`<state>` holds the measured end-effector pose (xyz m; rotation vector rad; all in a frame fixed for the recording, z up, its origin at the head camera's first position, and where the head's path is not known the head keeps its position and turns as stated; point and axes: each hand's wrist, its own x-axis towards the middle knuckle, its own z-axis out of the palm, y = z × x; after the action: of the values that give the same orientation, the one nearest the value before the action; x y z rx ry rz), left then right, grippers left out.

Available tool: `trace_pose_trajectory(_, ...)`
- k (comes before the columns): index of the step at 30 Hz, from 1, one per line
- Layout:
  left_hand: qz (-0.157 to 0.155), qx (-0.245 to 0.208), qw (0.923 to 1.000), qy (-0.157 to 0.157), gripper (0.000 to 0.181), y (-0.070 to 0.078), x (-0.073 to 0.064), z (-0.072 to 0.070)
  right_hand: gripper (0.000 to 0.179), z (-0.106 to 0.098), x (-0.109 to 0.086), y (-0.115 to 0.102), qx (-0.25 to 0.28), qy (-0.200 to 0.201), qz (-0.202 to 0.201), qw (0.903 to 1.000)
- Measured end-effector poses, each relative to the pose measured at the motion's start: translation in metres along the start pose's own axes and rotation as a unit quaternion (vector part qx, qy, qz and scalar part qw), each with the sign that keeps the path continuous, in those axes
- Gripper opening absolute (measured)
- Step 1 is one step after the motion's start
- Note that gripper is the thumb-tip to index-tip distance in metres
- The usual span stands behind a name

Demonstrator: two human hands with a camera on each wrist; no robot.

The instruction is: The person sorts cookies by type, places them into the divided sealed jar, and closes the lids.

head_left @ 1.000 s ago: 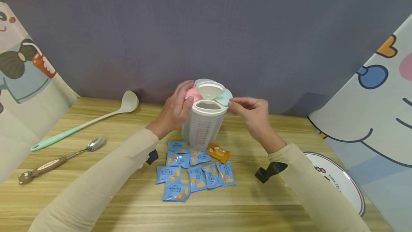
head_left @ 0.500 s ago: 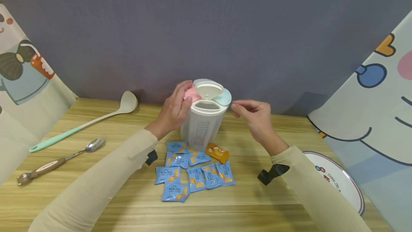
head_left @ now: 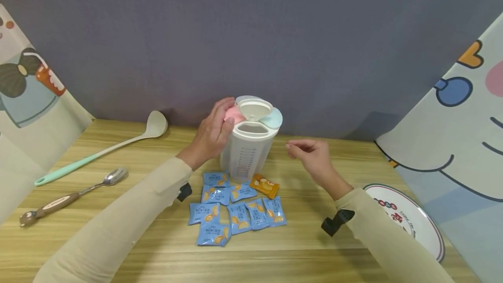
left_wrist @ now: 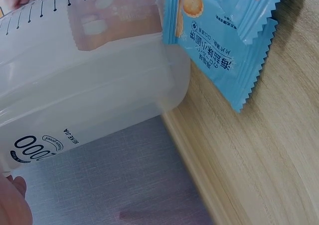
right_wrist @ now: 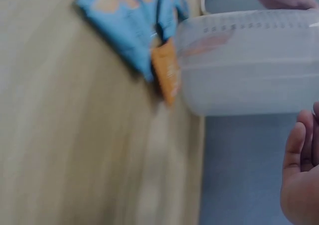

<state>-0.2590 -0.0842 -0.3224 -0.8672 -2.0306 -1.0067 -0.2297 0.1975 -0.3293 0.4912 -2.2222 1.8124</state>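
Observation:
A tall translucent food storage container (head_left: 246,160) with measuring marks stands upright near the table's back edge. Its lid has a pink flap (head_left: 234,114), a light-blue flap (head_left: 272,119), and a raised white flap (head_left: 255,109) behind an uncovered front opening. My left hand (head_left: 212,132) grips the lid's left side, thumb in front and fingers behind. To the right of the container, apart from it, my right hand (head_left: 310,156) hovers with loosely bent fingers and holds nothing. Several blue snack packets (head_left: 239,217) and one orange packet (head_left: 265,186) lie before the container.
On the left lie a ladle (head_left: 156,124) with a mint handle and a fork-tipped spoon (head_left: 115,177) with a brown bear handle. A white plate (head_left: 426,230) sits at the right, partly behind my sleeve. A grey panel (head_left: 251,34) rises behind the table.
My right hand has left the light-blue flap, moving right and then down towards the table. My left hand keeps its grip on the lid, and the container and packets stay put.

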Motion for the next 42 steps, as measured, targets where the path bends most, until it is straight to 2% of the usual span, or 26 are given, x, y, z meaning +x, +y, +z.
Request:
trace_pose_trajectory(4, 0.001, 0.001, 1.0000, 0.000, 0.051, 0.000, 0.000, 0.000, 0.018, -0.004, -0.011, 0.005, -0.031, -0.021, 0.011, 0.9992)
trace_pose_trajectory(7, 0.001, 0.002, 1.0000, 0.000, 0.053, 0.001, 0.001, 0.000, 0.016, -0.007, -0.016, 0.015, -0.032, -0.042, 0.016, 0.9985)
trace_pose_trajectory(12, 0.005, 0.000, 1.0000, 0.003, 0.054, 0.000, 0.001, 0.000, 0.018, -0.014, -0.025, 0.048, -0.023, -0.077, 0.040, 0.9960)
trace_pose_trajectory(18, 0.001, 0.000, 1.0000, 0.001, 0.051, 0.001, 0.000, -0.001, 0.018, -0.012, -0.037, 0.065, -0.068, -0.112, 0.058, 0.9896)
trace_pose_trajectory(20, -0.002, 0.000, 1.0000, -0.003, 0.050, 0.001, 0.000, -0.001, 0.018, -0.010, -0.040, 0.068, -0.081, -0.119, 0.067, 0.9874)
trace_pose_trajectory(27, 0.000, 0.000, 1.0000, -0.004, 0.049, 0.001, 0.000, -0.001, 0.017, -0.005, -0.043, 0.071, -0.076, -0.138, 0.107, 0.9816)
trace_pose_trajectory(35, -0.002, 0.003, 1.0000, -0.004, 0.049, 0.002, 0.001, -0.001, 0.017, -0.003, -0.044, 0.068, -0.147, -0.156, 0.094, 0.9723)
trace_pose_trajectory(42, 0.001, 0.002, 1.0000, -0.003, 0.049, 0.002, 0.001, 0.000, 0.018, 0.001, -0.044, 0.070, -0.162, -0.154, 0.106, 0.9689)
